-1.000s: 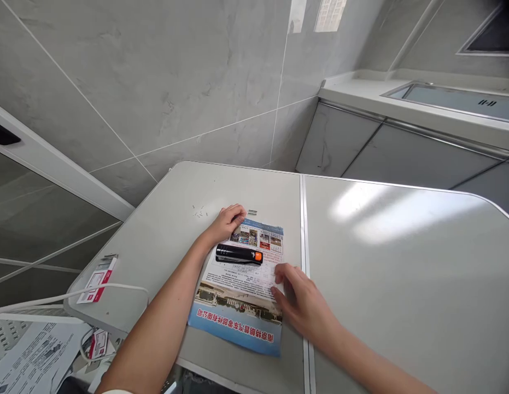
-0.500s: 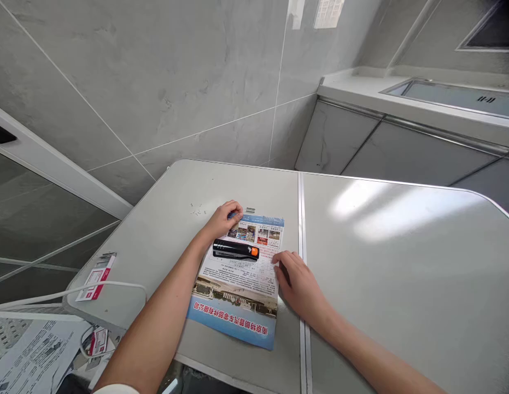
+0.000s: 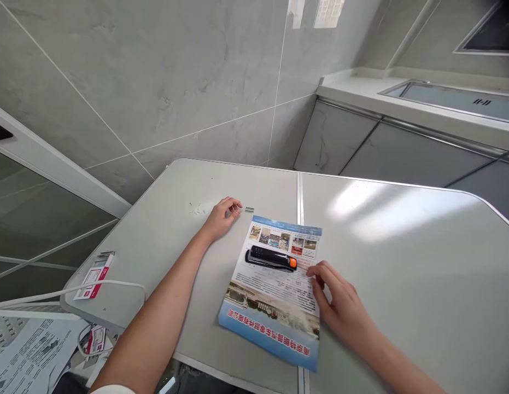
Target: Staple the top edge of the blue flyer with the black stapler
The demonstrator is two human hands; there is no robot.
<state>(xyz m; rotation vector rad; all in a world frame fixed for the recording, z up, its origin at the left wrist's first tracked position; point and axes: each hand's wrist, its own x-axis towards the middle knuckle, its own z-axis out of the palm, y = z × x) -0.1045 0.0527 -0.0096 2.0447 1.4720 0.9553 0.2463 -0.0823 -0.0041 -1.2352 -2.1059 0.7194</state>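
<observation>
Head view: I am looking down over both forearms onto a pale folding bench set against a grey tiled wall.
Far left: printed sheets lie on the floor below the bench edge.
Left edge: a red-and-white card sits on the bench corner, with a white cable looped just beside it.
Loose bits: a few scattered staples lie near the wrist.
Left hand: resting on the bench, fingers curled and tips close together. I cannot tell whether anything small is between them. A short staple strip lies just beside the fingertips.
Leaflet: flat, printed side up, lying across the bench's centre seam and apart from the left hand.
Stapler: black with an orange end, lying on its side on the leaflet's upper half, with neither hand touching it.
Right hand: fingers loosely bent, tips pressing the leaflet's right margin, nothing gripped.
Progress: by my reading, the leaflet is laid out and steadied, and the stapler is not yet picked up.
Far right: a counter with an inset sink, well apart.
</observation>
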